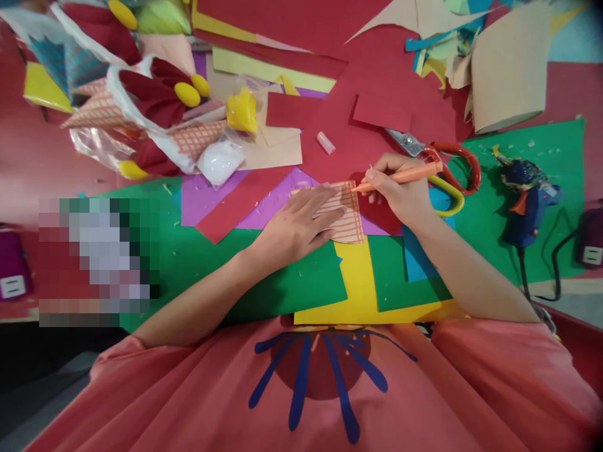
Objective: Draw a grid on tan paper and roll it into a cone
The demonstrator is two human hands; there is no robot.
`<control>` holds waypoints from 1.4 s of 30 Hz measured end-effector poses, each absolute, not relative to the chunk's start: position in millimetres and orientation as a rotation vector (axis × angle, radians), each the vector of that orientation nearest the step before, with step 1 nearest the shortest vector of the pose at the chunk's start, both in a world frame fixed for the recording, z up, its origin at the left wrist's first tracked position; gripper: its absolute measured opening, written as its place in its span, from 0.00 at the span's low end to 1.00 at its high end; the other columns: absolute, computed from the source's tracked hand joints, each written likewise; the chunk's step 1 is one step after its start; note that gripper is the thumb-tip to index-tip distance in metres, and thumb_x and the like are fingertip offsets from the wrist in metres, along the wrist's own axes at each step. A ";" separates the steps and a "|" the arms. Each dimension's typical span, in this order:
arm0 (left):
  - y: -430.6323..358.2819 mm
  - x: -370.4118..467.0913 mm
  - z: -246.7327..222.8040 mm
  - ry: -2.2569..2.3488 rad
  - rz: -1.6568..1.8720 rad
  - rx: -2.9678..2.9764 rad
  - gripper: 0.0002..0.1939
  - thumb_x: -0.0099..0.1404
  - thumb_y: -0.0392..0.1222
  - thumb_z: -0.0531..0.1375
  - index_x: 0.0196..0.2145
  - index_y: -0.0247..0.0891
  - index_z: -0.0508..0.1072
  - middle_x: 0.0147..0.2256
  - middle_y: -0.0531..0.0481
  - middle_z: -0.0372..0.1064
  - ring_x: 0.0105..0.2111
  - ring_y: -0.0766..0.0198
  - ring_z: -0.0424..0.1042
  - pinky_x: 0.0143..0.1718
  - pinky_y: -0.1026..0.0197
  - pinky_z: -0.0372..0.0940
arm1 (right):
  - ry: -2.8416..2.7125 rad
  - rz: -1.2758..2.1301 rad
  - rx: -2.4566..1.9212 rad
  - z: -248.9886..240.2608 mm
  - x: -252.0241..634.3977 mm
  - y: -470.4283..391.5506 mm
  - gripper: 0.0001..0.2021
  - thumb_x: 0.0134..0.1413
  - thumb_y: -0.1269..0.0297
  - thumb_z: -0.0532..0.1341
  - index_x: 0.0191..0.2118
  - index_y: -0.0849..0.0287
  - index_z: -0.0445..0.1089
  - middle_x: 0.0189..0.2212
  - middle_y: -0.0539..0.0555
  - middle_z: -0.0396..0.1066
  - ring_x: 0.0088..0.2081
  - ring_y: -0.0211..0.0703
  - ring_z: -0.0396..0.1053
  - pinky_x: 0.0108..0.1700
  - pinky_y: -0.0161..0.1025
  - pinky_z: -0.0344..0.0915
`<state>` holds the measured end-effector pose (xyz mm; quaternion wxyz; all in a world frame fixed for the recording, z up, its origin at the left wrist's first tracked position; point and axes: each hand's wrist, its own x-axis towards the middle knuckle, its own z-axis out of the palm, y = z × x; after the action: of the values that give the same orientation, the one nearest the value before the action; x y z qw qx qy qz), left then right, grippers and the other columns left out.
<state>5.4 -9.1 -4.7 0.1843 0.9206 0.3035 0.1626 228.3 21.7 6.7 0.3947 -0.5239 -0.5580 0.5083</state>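
My right hand point(400, 191) grips an orange felt-tip marker point(409, 172), its tip at the top right corner of a pale paper piece point(346, 220). Orange lines cross this piece, and its lower edge is curved. Spread flat over the paper's left part, my left hand point(306, 220) covers some of it. A small translucent pinkish cap point(325, 142) lies on red paper above my hands. Just beyond my right hand are scissors with red handles point(455, 166), their blades partly under red paper. A yellow loop handle point(450, 196) shows beside that hand.
Paper cones with orange grid lines point(198, 141) and red insides lie at upper left, near a white bundle in plastic point(220, 162). A blue glue gun point(525, 213) with a cord rests on green sheet point(490, 245) at right. A beige cylinder point(511, 69) stands behind.
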 end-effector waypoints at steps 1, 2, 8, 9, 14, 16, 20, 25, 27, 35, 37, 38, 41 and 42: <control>-9.3 5.3 -4.8 0.856 0.459 2.604 0.17 0.71 0.41 0.54 0.55 0.35 0.68 0.59 0.33 0.62 0.63 0.47 0.59 0.60 0.40 0.60 | -1.407 1.283 -1.322 6.9 228.1 21.6 0.14 0.54 0.60 0.64 0.22 0.59 0.65 0.14 0.45 0.66 0.16 0.29 0.61 0.18 0.30 0.55; -9.5 5.2 -5.0 0.859 0.461 2.619 0.17 0.71 0.41 0.54 0.55 0.35 0.68 0.59 0.33 0.62 0.63 0.46 0.59 0.60 0.39 0.60 | -1.398 1.278 -1.312 7.1 227.9 21.5 0.14 0.54 0.59 0.64 0.22 0.59 0.65 0.15 0.45 0.66 0.16 0.29 0.62 0.18 0.30 0.56; -10.6 5.2 -6.1 0.919 0.449 2.680 0.17 0.71 0.42 0.53 0.56 0.37 0.66 0.61 0.36 0.60 0.65 0.45 0.55 0.60 0.38 0.58 | -1.366 1.242 -1.277 6.9 227.9 20.1 0.14 0.55 0.57 0.64 0.24 0.58 0.66 0.16 0.43 0.65 0.15 0.26 0.58 0.17 0.29 0.53; -10.3 5.1 -6.1 0.927 0.459 2.684 0.17 0.71 0.41 0.53 0.56 0.37 0.67 0.61 0.36 0.61 0.65 0.45 0.56 0.60 0.38 0.59 | -1.373 1.249 -1.278 6.7 228.0 19.8 0.13 0.54 0.56 0.64 0.25 0.58 0.66 0.16 0.43 0.66 0.16 0.27 0.59 0.18 0.30 0.54; -8.6 4.7 -6.0 0.920 0.524 2.695 0.17 0.70 0.41 0.55 0.54 0.35 0.69 0.58 0.34 0.64 0.60 0.44 0.63 0.58 0.40 0.62 | -1.454 1.256 -1.295 5.9 228.0 18.5 0.14 0.54 0.55 0.64 0.26 0.59 0.67 0.20 0.46 0.69 0.19 0.29 0.64 0.21 0.31 0.59; -8.4 4.6 -6.0 0.921 0.515 2.681 0.17 0.70 0.41 0.55 0.54 0.35 0.69 0.58 0.35 0.64 0.60 0.45 0.63 0.58 0.40 0.62 | -1.485 1.245 -1.286 5.7 227.8 18.5 0.14 0.55 0.55 0.64 0.26 0.59 0.67 0.19 0.46 0.68 0.20 0.30 0.64 0.22 0.31 0.59; -8.6 4.4 -5.8 0.939 0.476 2.639 0.17 0.70 0.41 0.55 0.55 0.36 0.69 0.59 0.36 0.63 0.62 0.46 0.61 0.60 0.40 0.60 | -1.546 1.205 -1.268 5.8 227.5 19.0 0.13 0.55 0.57 0.64 0.25 0.59 0.67 0.17 0.45 0.66 0.19 0.30 0.63 0.23 0.33 0.58; -8.5 4.2 -5.6 0.941 0.449 2.613 0.17 0.71 0.41 0.54 0.55 0.37 0.69 0.60 0.36 0.62 0.63 0.47 0.59 0.61 0.40 0.59 | -1.596 1.184 -1.264 6.5 227.7 19.4 0.12 0.56 0.59 0.63 0.26 0.59 0.68 0.17 0.45 0.65 0.19 0.30 0.61 0.23 0.33 0.57; -8.4 4.2 -5.6 0.946 0.441 2.606 0.17 0.71 0.41 0.54 0.55 0.37 0.69 0.60 0.36 0.62 0.63 0.47 0.59 0.61 0.40 0.59 | -1.596 1.187 -1.266 6.6 228.0 19.7 0.12 0.56 0.60 0.63 0.26 0.60 0.68 0.17 0.45 0.65 0.19 0.29 0.61 0.23 0.33 0.56; -8.6 4.6 -4.8 0.953 0.434 2.609 0.17 0.71 0.41 0.54 0.55 0.38 0.69 0.61 0.38 0.61 0.63 0.48 0.59 0.61 0.41 0.59 | -1.469 1.266 -1.301 5.7 229.6 19.8 0.16 0.54 0.57 0.64 0.22 0.59 0.64 0.16 0.46 0.66 0.18 0.29 0.62 0.21 0.32 0.57; -8.8 4.6 -4.9 0.954 0.443 2.624 0.17 0.71 0.41 0.54 0.55 0.37 0.69 0.61 0.37 0.61 0.63 0.48 0.59 0.61 0.41 0.59 | -1.448 1.251 -1.315 5.6 229.7 18.9 0.16 0.54 0.56 0.64 0.22 0.59 0.65 0.18 0.46 0.67 0.18 0.29 0.63 0.22 0.32 0.58; -8.9 4.6 -4.9 0.957 0.448 2.634 0.17 0.71 0.41 0.53 0.56 0.37 0.69 0.61 0.37 0.61 0.63 0.48 0.60 0.61 0.41 0.59 | -1.443 1.245 -1.320 5.4 229.8 18.3 0.16 0.55 0.55 0.64 0.23 0.59 0.65 0.18 0.46 0.68 0.18 0.29 0.63 0.22 0.32 0.58; -9.1 4.6 -5.3 0.977 0.446 2.640 0.18 0.71 0.40 0.52 0.56 0.38 0.68 0.61 0.39 0.61 0.63 0.48 0.59 0.61 0.41 0.58 | -1.472 1.216 -1.323 4.8 229.9 17.2 0.15 0.56 0.55 0.63 0.24 0.59 0.66 0.17 0.46 0.67 0.19 0.30 0.63 0.22 0.32 0.58; -9.0 4.6 -5.5 0.982 0.438 2.632 0.18 0.71 0.40 0.52 0.56 0.38 0.68 0.62 0.39 0.61 0.63 0.49 0.59 0.62 0.41 0.58 | -1.493 1.207 -1.319 4.6 229.9 17.2 0.15 0.56 0.54 0.63 0.24 0.59 0.66 0.17 0.46 0.67 0.20 0.30 0.64 0.23 0.32 0.58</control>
<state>4.6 -9.0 -5.5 0.1485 0.9154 0.3416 0.1524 229.9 17.2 4.6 0.3951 -0.5201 -0.5889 0.4760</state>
